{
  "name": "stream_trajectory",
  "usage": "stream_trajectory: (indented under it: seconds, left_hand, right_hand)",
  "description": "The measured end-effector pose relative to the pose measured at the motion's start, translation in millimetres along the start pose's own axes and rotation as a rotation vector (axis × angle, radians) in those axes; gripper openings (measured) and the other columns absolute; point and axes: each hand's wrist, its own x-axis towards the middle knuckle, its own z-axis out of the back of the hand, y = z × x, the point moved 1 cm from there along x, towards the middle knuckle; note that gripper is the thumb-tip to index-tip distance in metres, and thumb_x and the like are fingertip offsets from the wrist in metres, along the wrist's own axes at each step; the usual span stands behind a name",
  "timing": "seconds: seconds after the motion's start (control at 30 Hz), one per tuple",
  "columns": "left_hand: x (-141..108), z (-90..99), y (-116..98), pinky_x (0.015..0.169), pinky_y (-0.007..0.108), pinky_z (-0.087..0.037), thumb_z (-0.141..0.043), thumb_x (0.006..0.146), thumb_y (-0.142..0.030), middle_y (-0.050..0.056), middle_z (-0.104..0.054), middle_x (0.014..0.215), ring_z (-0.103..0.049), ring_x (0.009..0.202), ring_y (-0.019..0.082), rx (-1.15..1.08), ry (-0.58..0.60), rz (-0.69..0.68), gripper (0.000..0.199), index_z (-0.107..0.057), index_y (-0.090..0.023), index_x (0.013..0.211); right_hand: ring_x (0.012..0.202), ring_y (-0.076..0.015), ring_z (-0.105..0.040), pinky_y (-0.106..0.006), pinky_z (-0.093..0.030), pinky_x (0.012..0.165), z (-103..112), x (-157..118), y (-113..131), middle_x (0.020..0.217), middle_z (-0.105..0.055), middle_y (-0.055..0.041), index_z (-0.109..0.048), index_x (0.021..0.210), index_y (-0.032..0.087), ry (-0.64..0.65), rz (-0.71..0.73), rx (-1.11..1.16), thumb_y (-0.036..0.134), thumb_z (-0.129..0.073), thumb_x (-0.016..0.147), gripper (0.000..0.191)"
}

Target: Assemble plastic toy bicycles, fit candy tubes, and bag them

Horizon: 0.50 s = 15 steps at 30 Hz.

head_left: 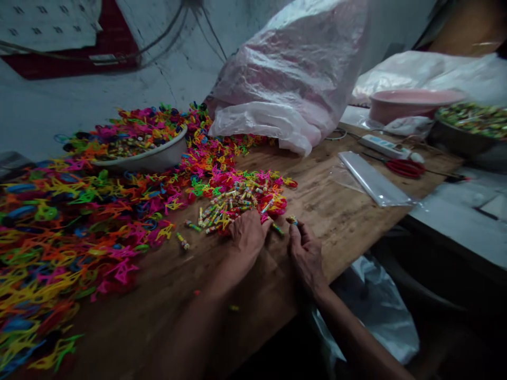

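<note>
My left hand (250, 232) reaches into a small pile of short patterned tubes (227, 203) mixed with bright plastic pieces. Its fingertips are hidden among them, so whether they grip anything does not show. A green-banded tube (278, 229) lies just right of its thumb. My right hand (308, 253), to the right of the pile, is closed in a pinch around a small patterned tube (292, 219) above the table. One loose tube (182, 241) lies apart at the left of the pile.
Heaped colourful plastic pieces (91, 211) cover the left of the wooden table (317, 195). A white basin (158, 157) sits in the heap. Behind stands a big plastic bag (293, 68). At right are clear plastic sleeves (374, 179), red-handled scissors (404, 168) and a power strip (384, 146).
</note>
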Motion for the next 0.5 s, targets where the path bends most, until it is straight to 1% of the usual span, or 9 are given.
stream_trajectory:
  seconds: [0.07,0.13,0.17,0.27,0.33,0.4,0.5]
  left_hand:
    - [1.2,2.1,8.4,0.066,0.033,-0.040,-0.064,0.071,-0.034,0.010,-0.065,0.077,-0.061,0.076,0.026,-0.087,0.013,0.020,0.018,-0.061,-0.017,0.076]
    - [-1.8,10.6,25.4,0.063,0.030,-0.041,-0.064,0.070,-0.037,0.005,-0.064,0.072,-0.061,0.071,0.021,-0.207,0.036,0.046,0.020,-0.058,-0.018,0.072]
    - [-5.2,16.3,36.1,0.059,0.028,-0.041,-0.064,0.070,-0.039,0.003,-0.062,0.067,-0.060,0.065,0.019,-0.277,0.056,0.069,0.022,-0.056,-0.019,0.071]
    - [-21.1,32.5,68.0,0.044,0.024,-0.039,-0.059,0.072,-0.046,-0.002,-0.056,0.054,-0.053,0.044,0.013,-0.512,0.127,0.165,0.029,-0.052,-0.019,0.075]
    - [-33.2,37.5,81.9,0.037,0.023,-0.038,-0.059,0.071,-0.049,-0.004,-0.053,0.050,-0.050,0.037,0.013,-0.662,0.154,0.235,0.033,-0.048,-0.019,0.079]
    - [-43.1,36.2,86.8,0.033,0.022,-0.037,-0.061,0.069,-0.050,-0.004,-0.054,0.051,-0.052,0.036,0.013,-0.788,0.163,0.292,0.037,-0.045,-0.019,0.082]
    - [-51.2,31.0,83.0,0.030,0.019,-0.034,-0.061,0.069,-0.048,-0.002,-0.059,0.059,-0.052,0.035,0.011,-0.943,0.135,0.341,0.039,-0.044,-0.018,0.085]
  right_hand:
    - [0.081,-0.0165,-0.056,-0.026,-0.044,0.073,0.3,0.1,0.9,0.091,-0.061,-0.0038,-0.055,0.103,0.019,0.026,-0.004,0.018,0.038,-0.036,0.093,0.029]
    - [0.079,-0.0164,-0.056,-0.026,-0.044,0.072,1.7,-0.8,2.3,0.090,-0.061,-0.0034,-0.054,0.101,0.019,0.048,-0.002,-0.012,0.037,-0.038,0.092,0.026]
    - [0.078,-0.0162,-0.056,-0.026,-0.043,0.071,2.5,-1.5,3.6,0.089,-0.061,-0.0031,-0.054,0.101,0.019,0.065,0.011,-0.055,0.036,-0.039,0.092,0.024]
    - [0.073,-0.0156,-0.054,-0.025,-0.041,0.067,2.7,-2.3,9.8,0.083,-0.059,-0.0026,-0.054,0.094,0.019,0.161,0.121,-0.238,0.028,-0.044,0.087,0.015]
    - [0.069,-0.0153,-0.053,-0.025,-0.039,0.064,0.0,-0.6,14.8,0.078,-0.057,-0.0030,-0.052,0.087,0.018,0.193,0.200,-0.352,0.022,-0.042,0.084,0.011]
    - [0.064,-0.0148,-0.050,-0.025,-0.036,0.059,-4.8,3.3,18.5,0.074,-0.055,-0.0028,-0.049,0.083,0.018,0.191,0.234,-0.418,0.020,-0.040,0.082,0.010]
    - [0.059,-0.0136,-0.046,-0.024,-0.033,0.056,-13.0,12.1,21.5,0.069,-0.053,-0.0014,-0.048,0.077,0.018,0.226,0.268,-0.455,0.022,-0.040,0.081,0.010]
